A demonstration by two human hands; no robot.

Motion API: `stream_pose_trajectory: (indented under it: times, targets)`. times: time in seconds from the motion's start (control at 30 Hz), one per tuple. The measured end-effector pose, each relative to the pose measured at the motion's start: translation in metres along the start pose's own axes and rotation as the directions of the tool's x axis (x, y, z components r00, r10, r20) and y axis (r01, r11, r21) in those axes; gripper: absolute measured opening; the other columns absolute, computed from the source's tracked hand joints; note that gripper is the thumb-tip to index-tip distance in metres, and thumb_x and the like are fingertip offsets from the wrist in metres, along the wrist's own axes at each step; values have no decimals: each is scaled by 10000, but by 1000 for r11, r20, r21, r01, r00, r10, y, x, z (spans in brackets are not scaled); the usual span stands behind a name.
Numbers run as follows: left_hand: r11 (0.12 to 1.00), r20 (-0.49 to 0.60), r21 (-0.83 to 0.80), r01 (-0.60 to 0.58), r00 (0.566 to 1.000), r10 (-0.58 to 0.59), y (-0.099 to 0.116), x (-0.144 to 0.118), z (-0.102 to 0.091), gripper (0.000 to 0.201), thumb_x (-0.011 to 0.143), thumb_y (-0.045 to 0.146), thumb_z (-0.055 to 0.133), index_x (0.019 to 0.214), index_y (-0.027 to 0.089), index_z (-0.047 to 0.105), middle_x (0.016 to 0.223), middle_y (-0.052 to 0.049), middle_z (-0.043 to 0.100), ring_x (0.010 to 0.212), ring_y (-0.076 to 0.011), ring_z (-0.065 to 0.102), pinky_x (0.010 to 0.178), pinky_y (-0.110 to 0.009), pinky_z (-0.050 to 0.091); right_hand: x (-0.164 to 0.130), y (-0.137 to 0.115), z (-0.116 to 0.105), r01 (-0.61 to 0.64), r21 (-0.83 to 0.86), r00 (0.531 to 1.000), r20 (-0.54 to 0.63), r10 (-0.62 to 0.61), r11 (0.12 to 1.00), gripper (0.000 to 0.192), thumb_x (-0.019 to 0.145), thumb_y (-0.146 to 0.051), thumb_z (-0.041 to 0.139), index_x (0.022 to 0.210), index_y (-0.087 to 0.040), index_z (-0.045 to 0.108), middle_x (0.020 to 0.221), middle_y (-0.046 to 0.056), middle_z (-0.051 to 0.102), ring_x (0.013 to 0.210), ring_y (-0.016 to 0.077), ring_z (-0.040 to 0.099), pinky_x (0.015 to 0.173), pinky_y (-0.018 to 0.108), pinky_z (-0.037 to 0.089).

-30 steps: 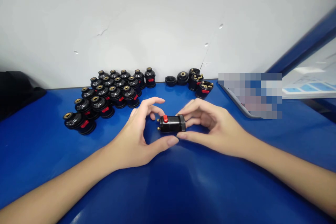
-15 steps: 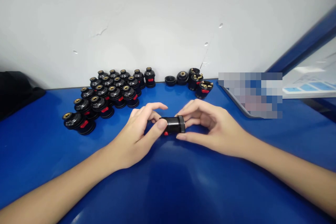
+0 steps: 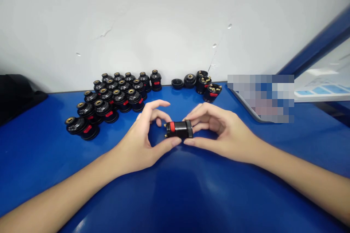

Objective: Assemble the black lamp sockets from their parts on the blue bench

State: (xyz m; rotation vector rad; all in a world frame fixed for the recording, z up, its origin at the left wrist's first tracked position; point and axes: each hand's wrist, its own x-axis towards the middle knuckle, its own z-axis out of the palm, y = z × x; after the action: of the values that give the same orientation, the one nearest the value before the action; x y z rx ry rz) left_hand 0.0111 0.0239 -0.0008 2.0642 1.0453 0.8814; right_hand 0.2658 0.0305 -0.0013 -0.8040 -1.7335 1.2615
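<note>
"What's on my far left?"

"A dark bundle (image 3: 22, 93) is lying at the edge of the blue table (image 3: 175, 196). Next, a cluster of black sockets (image 3: 108, 111) is standing in slanting rows near the white wall (image 3: 175, 25), showing brass necks and red tabs."

"And my left hand (image 3: 138, 145)?"

"It's curving loosely around the left end of the barrel (image 3: 180, 129). Your index finger is pointing clear of it, your other fingers are bending behind, and your thumb tip is meeting the lower edge. Whether you're really gripping there, I can't tell."

"Where is the barrel?"

"It's lying sideways between your two hands, in front of you. Its screws (image 3: 165, 136) are pointing left, its red tab (image 3: 172, 127) is facing you, and its ring (image 3: 189, 129) is sitting at the right end."

"Behind it?"

"A shallow cap (image 3: 177, 84) is resting by the wall; a domed cap (image 3: 190, 81) is sitting just beside it, then three open barrels (image 3: 211, 95) are standing with metal contacts showing."

"My right hand (image 3: 218, 131)?"

"You're pinching the ring, fingertips behind, thumb in front, nearly closed."

"Beyond that?"

"A grey-edged thing (image 3: 242, 105) is lying there, mostly pixelated. Farther right, a white panel (image 3: 319, 94) with blue patches is showing below a blue bar (image 3: 314, 40)."
</note>
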Motion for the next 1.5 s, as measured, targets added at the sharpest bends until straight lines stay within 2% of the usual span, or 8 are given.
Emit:
stream_pose_trajectory:
  times: [0.1, 0.53, 0.7, 0.87, 1.03, 1.2, 1.4, 1.5]
  targets:
    - [999, -21, -14, -49, 999, 49, 0, -2, 1, 829, 906, 358, 856, 1539, 320, 321, 1254, -78, 668, 1132, -263, 613, 1040, -466, 451, 0, 0, 0, -5, 9, 1000, -9, 5, 1000, 408, 771, -268, 988, 1053, -223, 697, 1057, 55, 805, 970, 247, 835, 917, 407, 726]
    - [1000, 89, 14, 28, 996, -29, 4, 1, -2, 325, 1125, 430, 529, 1410, 276, 498, 969, -20, 726, 943, -220, 661, 908, -404, 466, 0, -1, -1, 16, -39, 1000, 25, -15, 999, 395, 782, -306, 984, 1067, -227, 722, 1069, 57, 796, 997, 247, 825, 955, 422, 717]
    - [997, -34, 33, -76, 996, 77, 1, -1, 0, 736, 911, 393, 853, 1488, 304, 405, 1277, -78, 677, 1146, -261, 614, 1015, -432, 451, 0, 0, -1, 19, -40, 1000, -7, -20, 999, 403, 782, -351, 984, 1057, -231, 714, 1072, 63, 796, 979, 251, 827, 920, 423, 727]
    - [999, 62, 43, 27, 998, -29, 0, 0, 0, 381, 1092, 437, 604, 1427, 304, 482, 1076, -32, 720, 1032, -237, 649, 1006, -458, 440, 0, 0, -1, 18, -37, 1000, 11, -18, 999, 390, 789, -300, 981, 1070, -225, 721, 1063, 51, 791, 990, 240, 825, 951, 413, 716]
    - [1000, -21, 2, -29, 999, 29, 1, -1, 1, 745, 934, 391, 832, 1510, 297, 368, 1260, -78, 697, 1136, -258, 631, 1030, -449, 450, 0, 0, -1, 29, -17, 1000, 5, -29, 999, 381, 790, -270, 978, 1064, -229, 716, 1074, 50, 791, 988, 240, 829, 930, 403, 722]
    - [999, 45, 15, 50, 998, -50, 2, -1, 0, 468, 1075, 441, 638, 1472, 294, 438, 1054, -26, 738, 1049, -239, 671, 1026, -462, 441, -1, 1, -1, 39, -18, 999, 12, -39, 999, 384, 789, -233, 976, 1084, -233, 731, 1084, 40, 791, 1015, 232, 827, 960, 388, 712]
    - [994, -64, -9, -110, 992, 109, -2, 0, 3, 790, 912, 262, 860, 1510, 335, 350, 1236, -26, 731, 1115, -209, 679, 1017, -387, 470, -1, 4, -1, 52, -4, 999, 5, -52, 999, 397, 773, -179, 978, 1073, -235, 725, 1052, 26, 806, 973, 216, 838, 910, 343, 723]
    - [998, -14, -2, -57, 998, 57, -1, -2, 1, 711, 972, 375, 799, 1529, 323, 362, 1278, -48, 727, 1208, -253, 665, 1081, -443, 436, 0, 4, -1, 61, 1, 998, 17, -61, 998, 394, 779, -149, 967, 1085, -235, 735, 1067, 18, 792, 989, 197, 833, 934, 320, 714]
